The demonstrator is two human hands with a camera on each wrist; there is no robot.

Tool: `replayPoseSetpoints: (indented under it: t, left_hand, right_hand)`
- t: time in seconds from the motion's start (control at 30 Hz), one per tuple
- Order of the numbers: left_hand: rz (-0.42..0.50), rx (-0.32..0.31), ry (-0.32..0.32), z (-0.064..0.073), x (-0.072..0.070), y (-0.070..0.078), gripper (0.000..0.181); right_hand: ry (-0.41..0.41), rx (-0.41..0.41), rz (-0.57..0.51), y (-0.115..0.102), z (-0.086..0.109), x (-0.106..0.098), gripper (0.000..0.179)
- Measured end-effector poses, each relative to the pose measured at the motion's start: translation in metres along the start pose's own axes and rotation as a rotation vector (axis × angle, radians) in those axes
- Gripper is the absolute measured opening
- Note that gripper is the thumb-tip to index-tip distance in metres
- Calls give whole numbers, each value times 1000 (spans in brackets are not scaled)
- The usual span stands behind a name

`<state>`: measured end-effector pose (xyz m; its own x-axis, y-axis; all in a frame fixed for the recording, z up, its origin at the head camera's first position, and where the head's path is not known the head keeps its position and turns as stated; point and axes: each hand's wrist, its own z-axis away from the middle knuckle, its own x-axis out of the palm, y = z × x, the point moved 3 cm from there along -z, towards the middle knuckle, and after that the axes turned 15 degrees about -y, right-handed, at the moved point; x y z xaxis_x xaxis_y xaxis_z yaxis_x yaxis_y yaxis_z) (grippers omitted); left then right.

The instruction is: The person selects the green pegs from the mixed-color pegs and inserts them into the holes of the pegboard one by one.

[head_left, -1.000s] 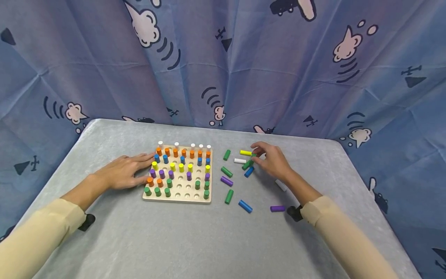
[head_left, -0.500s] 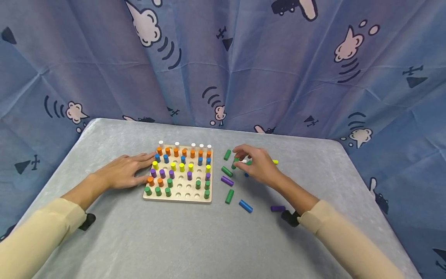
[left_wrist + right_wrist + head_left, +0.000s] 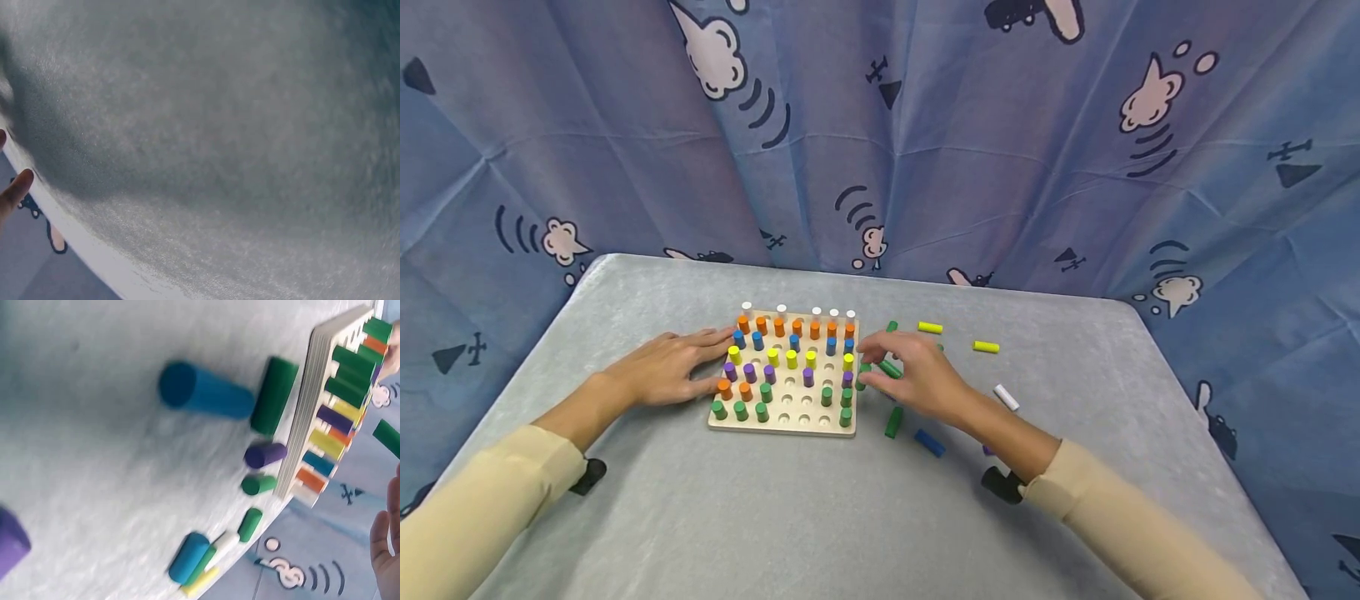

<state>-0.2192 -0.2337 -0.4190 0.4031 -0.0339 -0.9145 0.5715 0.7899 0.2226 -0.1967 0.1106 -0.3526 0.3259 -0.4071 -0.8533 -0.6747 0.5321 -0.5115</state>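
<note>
Green is the colour of the little peg (image 3: 862, 379) that the right hand (image 3: 917, 375) has in its grip. Thumb and fingers pinch it, and it is up in the air, just beside the right edge of the wooden board (image 3: 805, 431). The left hand (image 3: 670, 369) lies at the other side of the board. Its grip is loose, with fingers straight out and the thumb held apart, and the tips reach the left edge.

Lots of pegs stand up in rows on the board. White ones are at the back, then orange, blue, yellow and purple. Next come orange and green ones mixed, and green ones are at the front. Some round holes show in the wood.

More pegs lie on the grey worktop (image 3: 700, 517), to the right of the board. I see a yellow peg (image 3: 930, 328), a white peg (image 3: 1006, 397), a blue peg (image 3: 930, 443) and a loose green peg (image 3: 893, 422). The right hand and arm hide some of the others. A blue curtain (image 3: 820, 108) with cartoon pictures hangs behind.
</note>
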Motion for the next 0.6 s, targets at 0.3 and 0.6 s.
replayPoseSetpoints:
  t: [0.3, 0.6]
  left_hand:
    - [-4, -2, 0, 0, 0, -1, 69]
    - [-5, 2, 7, 0, 0, -1, 70]
  right_hand:
    - [-55, -42, -12, -15, -9, 20, 31]
    - [-111, -55, -22, -20, -15, 37, 35]
